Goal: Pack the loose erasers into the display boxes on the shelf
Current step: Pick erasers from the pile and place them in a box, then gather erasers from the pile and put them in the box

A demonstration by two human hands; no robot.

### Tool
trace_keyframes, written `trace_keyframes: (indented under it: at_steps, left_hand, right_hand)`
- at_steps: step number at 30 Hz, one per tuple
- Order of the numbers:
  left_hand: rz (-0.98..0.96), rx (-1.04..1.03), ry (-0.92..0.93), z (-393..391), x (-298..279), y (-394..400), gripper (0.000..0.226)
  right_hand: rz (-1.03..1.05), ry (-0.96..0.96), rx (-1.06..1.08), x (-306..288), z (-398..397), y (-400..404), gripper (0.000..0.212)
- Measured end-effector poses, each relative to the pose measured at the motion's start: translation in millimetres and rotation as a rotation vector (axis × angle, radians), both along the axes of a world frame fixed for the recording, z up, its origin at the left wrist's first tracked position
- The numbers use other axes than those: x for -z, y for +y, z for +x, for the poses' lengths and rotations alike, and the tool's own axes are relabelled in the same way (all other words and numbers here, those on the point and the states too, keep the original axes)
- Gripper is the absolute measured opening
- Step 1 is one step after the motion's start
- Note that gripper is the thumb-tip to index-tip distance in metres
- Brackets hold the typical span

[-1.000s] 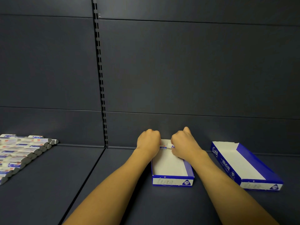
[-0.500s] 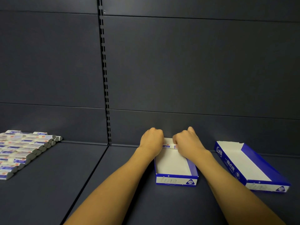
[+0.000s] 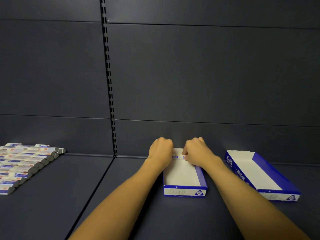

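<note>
**A:** So where are we at? Both fists are down at the far end of the middle display box [image 3: 185, 177], lower centre of the frame.

**B:** Yep. Our left hand [image 3: 161, 150] and right hand [image 3: 197, 151] are curled up, pinching an eraser [image 3: 178, 156] between them against the box's back wall.

**A:** And the rest?

**B:** The loose erasers [image 3: 22, 163] sit in rows at the left edge. The second display box [image 3: 259, 174] is angled at the lower right.

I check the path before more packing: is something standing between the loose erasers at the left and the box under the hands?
Nothing visible does: bare shelf lies between the loose erasers and the box.
</note>
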State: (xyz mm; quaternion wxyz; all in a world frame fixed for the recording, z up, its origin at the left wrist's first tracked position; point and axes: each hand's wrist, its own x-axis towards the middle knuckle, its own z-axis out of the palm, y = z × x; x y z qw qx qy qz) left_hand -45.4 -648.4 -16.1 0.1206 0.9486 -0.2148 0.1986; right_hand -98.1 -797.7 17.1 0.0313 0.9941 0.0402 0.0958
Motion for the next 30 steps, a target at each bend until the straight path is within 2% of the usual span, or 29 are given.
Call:
trace_keyframes:
  at_steps: [2, 5, 7, 12, 17, 24, 30]
  left_hand:
    - [-0.034, 0.005, 0.028, -1, -3, 3, 0.016]
    - [-0.136, 0.038, 0.058, -4, -16, 13, 0.023]
    - [-0.177, 0.063, 0.025, -8, -31, 25, 0.027]
    - [-0.034, -0.035, 0.007, -20, -60, 73, 0.033]
    - [0.096, -0.189, 0.114, -51, -69, 124, 0.017]
    - [0.1, -0.394, 0.192, -107, -66, 198, 0.022]
    - [0.097, -0.479, 0.177, -145, -72, 262, 0.025]
  right_hand:
    - [0.149, 0.006, -0.003, -8, -1, -9, 0.026]
    - [0.376, -0.095, 0.014, -30, -7, -27, 0.027]
    - [0.422, -0.156, 0.014, -46, -13, -37, 0.025]
    - [0.395, -0.108, -0.027, -68, -26, -36, 0.021]
    - [0.315, -0.035, -0.08, -71, -36, 0, 0.016]
    - [0.212, -0.019, -0.211, -71, -50, 81, 0.034]
    - [0.17, 0.048, -0.248, -67, -67, 146, 0.033]
